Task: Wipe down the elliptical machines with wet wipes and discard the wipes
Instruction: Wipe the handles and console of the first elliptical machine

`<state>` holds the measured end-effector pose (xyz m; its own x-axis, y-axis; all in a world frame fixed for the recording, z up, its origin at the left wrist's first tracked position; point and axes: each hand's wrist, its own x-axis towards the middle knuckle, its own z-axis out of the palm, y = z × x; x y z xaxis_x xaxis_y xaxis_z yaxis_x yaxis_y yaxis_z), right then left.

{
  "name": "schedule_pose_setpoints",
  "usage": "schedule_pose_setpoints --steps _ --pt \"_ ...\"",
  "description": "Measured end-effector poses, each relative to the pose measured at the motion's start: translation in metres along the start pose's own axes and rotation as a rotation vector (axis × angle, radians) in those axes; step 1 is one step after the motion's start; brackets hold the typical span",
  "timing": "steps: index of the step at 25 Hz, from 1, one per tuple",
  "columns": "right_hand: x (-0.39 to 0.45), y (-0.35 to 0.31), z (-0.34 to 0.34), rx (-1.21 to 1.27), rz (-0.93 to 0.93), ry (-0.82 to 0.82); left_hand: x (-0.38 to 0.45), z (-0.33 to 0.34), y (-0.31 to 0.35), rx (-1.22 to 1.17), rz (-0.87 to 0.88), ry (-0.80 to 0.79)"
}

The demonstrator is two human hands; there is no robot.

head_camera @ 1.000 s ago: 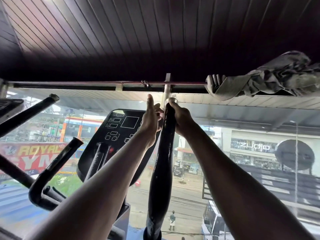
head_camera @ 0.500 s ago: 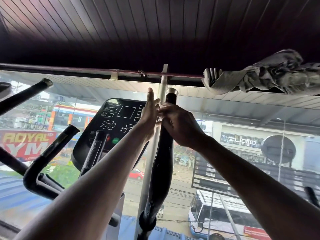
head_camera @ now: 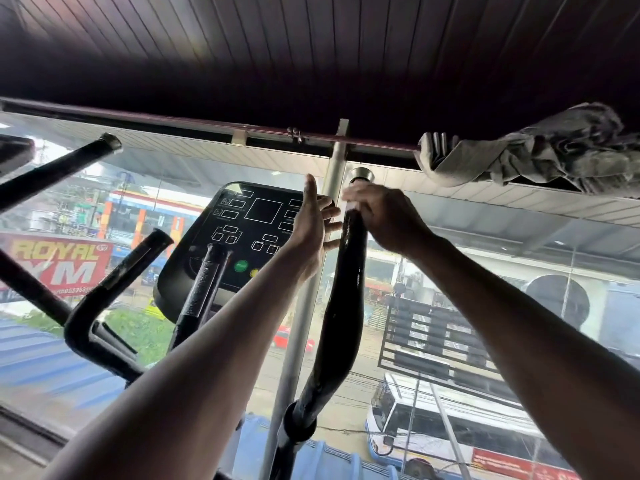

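At the centre of the view, a black elliptical handle point(head_camera: 343, 299) rises from the 6 o'clock edge toward 12, ending in a silvery end cap point(head_camera: 361, 173). Just under that cap, the right hand point(head_camera: 382, 218) curls its fingers round the handle, and a small pale patch at its fingertips point(head_camera: 349, 205) looks like a wet wipe, though too little shows to be sure. Immediately at 9 o'clock of the handle, the left hand point(head_camera: 311, 223) stands with thumb up and fingers relaxed and spread, their tips reaching to the handle; whether they touch it I cannot tell. Behind the left hand sits the black console point(head_camera: 249, 233) with its square screen and green button. Farther toward 9 o'clock, other black handlebars point(head_camera: 114, 271) angle upward. At 2 o'clock, a grey cloth point(head_camera: 540, 150) lies bunched over a rail point(head_camera: 173, 121) under the dark ceiling. Through the window point(head_camera: 485, 306), a street shows with a white bus point(head_camera: 467, 431).
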<state>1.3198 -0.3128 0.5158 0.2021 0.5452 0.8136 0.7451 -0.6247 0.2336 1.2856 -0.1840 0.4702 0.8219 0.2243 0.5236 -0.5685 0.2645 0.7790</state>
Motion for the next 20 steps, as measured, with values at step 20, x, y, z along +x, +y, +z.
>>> schedule_pose_setpoints --steps 20 --pt "-0.026 -0.047 -0.003 -0.073 -0.035 -0.018 -0.014 -0.012 -0.005 -0.001 -0.03 -0.052"
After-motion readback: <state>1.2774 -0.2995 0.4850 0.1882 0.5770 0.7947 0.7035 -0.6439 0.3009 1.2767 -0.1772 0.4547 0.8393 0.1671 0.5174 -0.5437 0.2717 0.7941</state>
